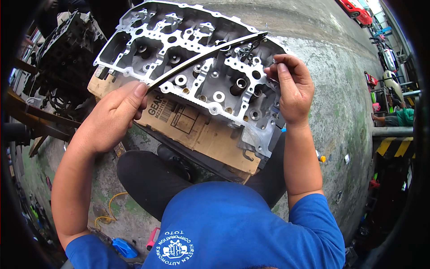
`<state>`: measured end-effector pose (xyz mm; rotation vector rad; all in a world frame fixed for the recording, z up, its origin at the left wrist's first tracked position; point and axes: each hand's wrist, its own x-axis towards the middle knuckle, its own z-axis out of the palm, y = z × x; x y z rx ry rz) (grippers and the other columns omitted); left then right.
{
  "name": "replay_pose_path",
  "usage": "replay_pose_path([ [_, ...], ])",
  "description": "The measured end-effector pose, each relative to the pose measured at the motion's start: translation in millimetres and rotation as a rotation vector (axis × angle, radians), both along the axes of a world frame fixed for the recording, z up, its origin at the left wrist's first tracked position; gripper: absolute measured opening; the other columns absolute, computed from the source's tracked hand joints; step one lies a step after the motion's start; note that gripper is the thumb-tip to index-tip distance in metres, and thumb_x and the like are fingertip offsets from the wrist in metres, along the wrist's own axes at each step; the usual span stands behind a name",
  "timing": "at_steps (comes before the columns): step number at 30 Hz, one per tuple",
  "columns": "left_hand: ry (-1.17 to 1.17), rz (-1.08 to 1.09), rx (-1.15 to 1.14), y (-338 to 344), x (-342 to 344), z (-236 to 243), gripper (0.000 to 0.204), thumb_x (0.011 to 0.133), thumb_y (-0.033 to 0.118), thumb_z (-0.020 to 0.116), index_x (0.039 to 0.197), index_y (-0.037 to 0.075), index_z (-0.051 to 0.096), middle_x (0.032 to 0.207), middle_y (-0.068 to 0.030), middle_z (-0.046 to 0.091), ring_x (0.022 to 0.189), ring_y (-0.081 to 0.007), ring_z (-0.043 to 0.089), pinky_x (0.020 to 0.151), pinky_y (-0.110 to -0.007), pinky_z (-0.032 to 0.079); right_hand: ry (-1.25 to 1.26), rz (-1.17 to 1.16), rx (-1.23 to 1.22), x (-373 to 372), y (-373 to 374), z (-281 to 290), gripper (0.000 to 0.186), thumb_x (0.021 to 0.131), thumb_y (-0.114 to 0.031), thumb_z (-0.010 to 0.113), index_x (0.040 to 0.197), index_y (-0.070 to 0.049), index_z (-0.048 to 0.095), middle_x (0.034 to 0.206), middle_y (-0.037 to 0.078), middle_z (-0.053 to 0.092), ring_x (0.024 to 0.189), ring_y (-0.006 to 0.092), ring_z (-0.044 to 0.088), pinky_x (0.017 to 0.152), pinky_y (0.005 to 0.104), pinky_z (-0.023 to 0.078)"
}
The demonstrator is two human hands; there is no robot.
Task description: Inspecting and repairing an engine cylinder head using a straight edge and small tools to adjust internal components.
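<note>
A bare metal cylinder head [215,108] lies across a flattened cardboard box [179,130] in front of me. My left hand [114,110] grips the near end of a long, dark lever bar [201,56]. The bar slants up to the right over the head, and a small dark linkage [253,47] shows beneath its far end. At the head's right end, my right hand [293,87] is raised with thumb and fingertips drawn together. Anything between them is too small to make out. Valve springs [239,86] stand in the head beside that hand.
A dark engine assembly [67,58] stands at the left. A yellow cord [109,210] and a blue object [124,247] lie on the concrete floor [333,125]. Far right are a red car [356,11], a striped barrier [394,145] and a person in green [405,116].
</note>
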<state>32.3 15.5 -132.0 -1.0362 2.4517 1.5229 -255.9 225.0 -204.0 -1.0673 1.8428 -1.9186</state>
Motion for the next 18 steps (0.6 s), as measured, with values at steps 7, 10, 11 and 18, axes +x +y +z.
replay_pose_path([
  [7, 0.047, -0.238, -0.427, -10, 0, -6, 0.056, 0.110, 0.055, 0.038, 0.116, 0.002, 0.057, 0.106, -0.0122, 0.056, 0.100, -0.0263, 0.060, 0.090, -0.038, 0.050, 0.444, -0.058, -0.104, -3, -7, 2, 0.016, 0.096, 0.004, 0.070, 0.111, 0.000, 0.076, 0.107, 0.005, 0.071, 0.094, 0.0125, 0.067, 0.087, 0.0239, 0.054],
  [10, 0.050, -0.185, -0.593, 1, -6, -5, 0.056, 0.109, 0.052, 0.042, 0.127, 0.001, 0.056, 0.119, -0.0177, 0.058, 0.114, -0.0361, 0.059, 0.100, -0.042, 0.048, 0.210, 0.020, -0.078, -1, -4, 2, 0.019, 0.095, 0.006, 0.071, 0.112, 0.000, 0.075, 0.106, 0.006, 0.072, 0.093, 0.0122, 0.068, 0.084, 0.0232, 0.055],
  [11, 0.060, -0.173, -0.680, 1, -8, -5, 0.057, 0.108, 0.051, 0.044, 0.132, 0.001, 0.055, 0.126, -0.0204, 0.058, 0.120, -0.0410, 0.059, 0.105, -0.044, 0.046, 0.158, 0.019, -0.061, 6, -5, 4, 0.019, 0.095, 0.007, 0.071, 0.113, 0.002, 0.074, 0.105, 0.007, 0.073, 0.094, 0.0124, 0.069, 0.084, 0.0235, 0.056],
  [18, 0.043, -0.170, -0.696, 2, -6, -16, 0.049, 0.108, 0.042, 0.050, 0.135, 0.002, 0.061, 0.141, -0.0223, 0.059, 0.133, -0.0402, 0.056, 0.111, -0.043, 0.044, 0.079, 0.150, 0.053, 25, -15, 11, 0.013, 0.097, 0.005, 0.067, 0.110, 0.004, 0.071, 0.100, 0.008, 0.075, 0.092, 0.0128, 0.071, 0.083, 0.0245, 0.058],
])
